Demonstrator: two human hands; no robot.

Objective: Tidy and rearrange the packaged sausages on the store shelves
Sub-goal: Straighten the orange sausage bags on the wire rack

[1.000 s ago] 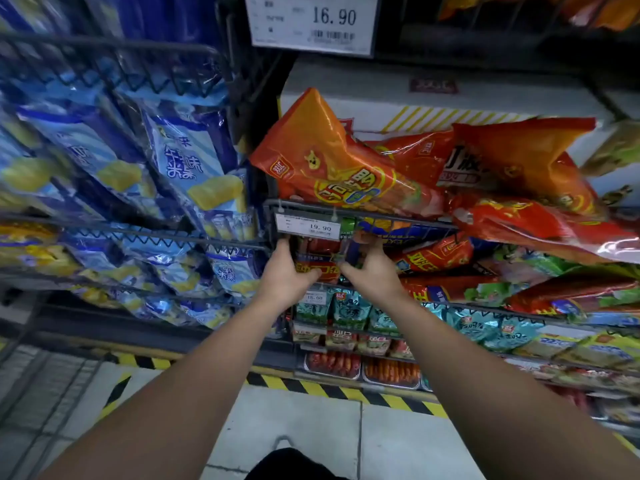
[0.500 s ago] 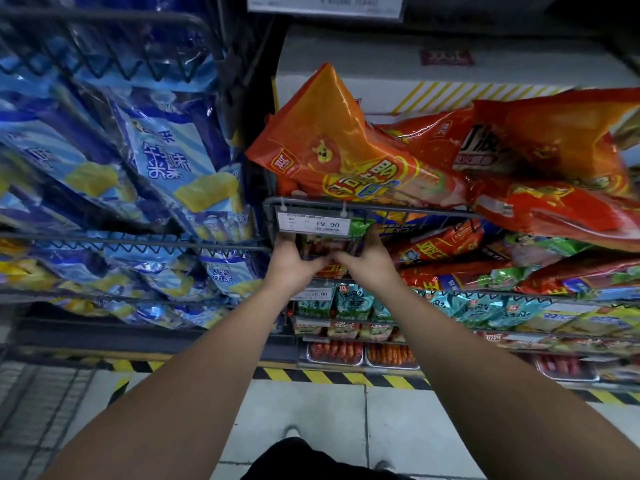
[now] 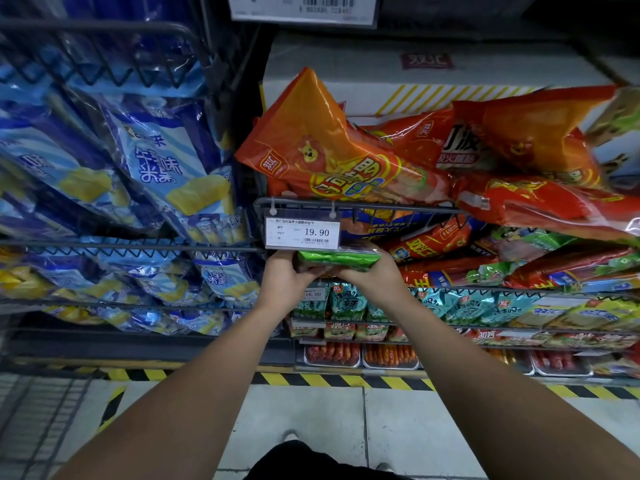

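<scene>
Gripping one green-topped sausage pack (image 3: 337, 259) from either side, two hands are seen at the front of the wire shelving. The left hand (image 3: 282, 277) is curled round its left end and the right hand (image 3: 375, 271) round its right end, so both are clamped on it. The pack is held just beneath one price tag (image 3: 302, 232) marked 19.90, which is clipped to a shelf rail (image 3: 398, 204). At least three large orange-red bags (image 3: 329, 157) can be counted above that rail, with one white carton (image 3: 415, 74) set behind them. Red-and-green sausage packs (image 3: 485, 268) are piled to the right of the hands, and teal packets (image 3: 346, 303) are lined up below. Blue-and-white bags (image 3: 166, 161) are stacked in the rack on the left; their number cannot be told. A pale tiled floor (image 3: 311, 410) is seen beneath, edged by one yellow-and-black stripe (image 3: 346, 379).
</scene>
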